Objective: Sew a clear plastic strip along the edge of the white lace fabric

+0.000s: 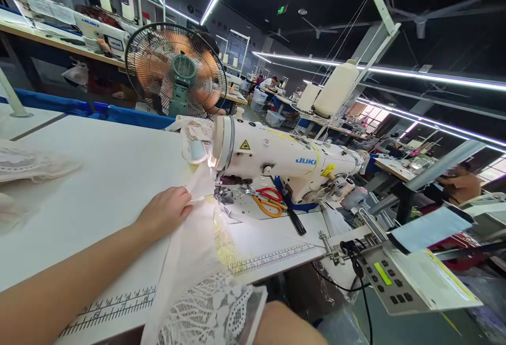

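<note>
My left hand (pixel 164 212) lies beside the needle area, its thumb and fingers pinched on the edge of a thin white fabric (pixel 192 239). This fabric runs under the presser foot (pixel 223 195) of a white JUKI sewing machine (pixel 269 152). Yellowish trim (pixel 225 245) lines its right side, and white floral lace (pixel 205 310) spreads toward me at the bottom. Bare skin (pixel 290 328) shows at the bottom edge, right of the lace; it may be part of my right hand or arm, but no fingers are visible.
Red-handled (pixel 270 193) and orange-handled scissors (pixel 266 209) lie by the machine bed with a black-handled tool (pixel 296 222). A control box (pixel 411 276) juts out at right. Behind stand a fan (pixel 177 70) and thread cones (pixel 336 87). Lace cloth (pixel 27 163) lies left.
</note>
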{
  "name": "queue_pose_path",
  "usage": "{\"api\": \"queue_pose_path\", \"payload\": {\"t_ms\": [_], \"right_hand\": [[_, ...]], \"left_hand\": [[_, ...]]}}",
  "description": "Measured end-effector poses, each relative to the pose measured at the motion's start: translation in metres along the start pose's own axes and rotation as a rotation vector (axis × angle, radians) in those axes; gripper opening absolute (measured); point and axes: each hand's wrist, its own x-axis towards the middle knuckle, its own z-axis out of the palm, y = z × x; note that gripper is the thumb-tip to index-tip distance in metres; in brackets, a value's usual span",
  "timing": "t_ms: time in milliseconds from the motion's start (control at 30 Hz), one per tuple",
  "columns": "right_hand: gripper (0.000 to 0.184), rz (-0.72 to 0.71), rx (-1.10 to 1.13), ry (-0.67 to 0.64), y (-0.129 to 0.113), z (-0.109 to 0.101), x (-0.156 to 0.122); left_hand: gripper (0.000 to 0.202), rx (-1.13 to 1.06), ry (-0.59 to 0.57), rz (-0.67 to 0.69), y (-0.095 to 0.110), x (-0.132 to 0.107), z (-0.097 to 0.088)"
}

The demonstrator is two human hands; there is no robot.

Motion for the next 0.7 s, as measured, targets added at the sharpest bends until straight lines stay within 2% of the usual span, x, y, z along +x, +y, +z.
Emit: {"api": "queue_pose_path", "payload": {"t_ms": [67,100,167,233,267,367,433,500,567,633,700], "right_hand": [[0.005,0.015,-0.163,0.057,-0.011,-0.027,0.01],[0.008,0.029,-0.302,0.126,-0.019,-0.036,0.021],[0.017,0.091,-0.912,0.298,-0.036,-0.043,0.053],[0.035,0.085,-0.989,0.299,-0.05,-0.038,0.095],[0.036,0.092,-1.002,0.279,-0.055,-0.033,0.116],[0.022,0.145,-1.009,0.231,-0.061,-0.02,0.164],[0.016,0.171,-0.989,0.232,-0.059,-0.016,0.17],[0.018,0.169,-0.951,0.255,-0.054,-0.02,0.152],[0.022,0.143,-0.89,0.264,-0.047,-0.029,0.11],[0.024,0.122,-0.792,0.192,-0.034,-0.042,0.055],[0.028,0.114,-0.657,0.045,-0.012,-0.052,0.002]], "left_hand": [[0.022,-0.016,0.008,-0.006,-0.001,0.0,0.002],[0.022,-0.021,0.013,-0.006,-0.002,0.0,0.003],[0.022,-0.027,0.023,-0.002,-0.003,0.0,0.003],[0.022,-0.027,0.033,0.008,-0.004,0.0,0.003],[0.023,-0.025,0.036,0.012,-0.005,-0.001,0.003],[0.025,-0.014,0.041,0.023,-0.005,-0.002,0.001],[0.026,-0.009,0.043,0.028,-0.005,-0.002,0.0],[0.026,-0.013,0.048,0.03,-0.004,-0.003,0.001],[0.026,-0.027,0.057,0.029,-0.005,-0.002,0.003],[0.025,-0.049,0.067,0.025,-0.006,-0.001,0.005],[0.024,-0.071,0.079,0.023,-0.008,0.0,0.008]]}}
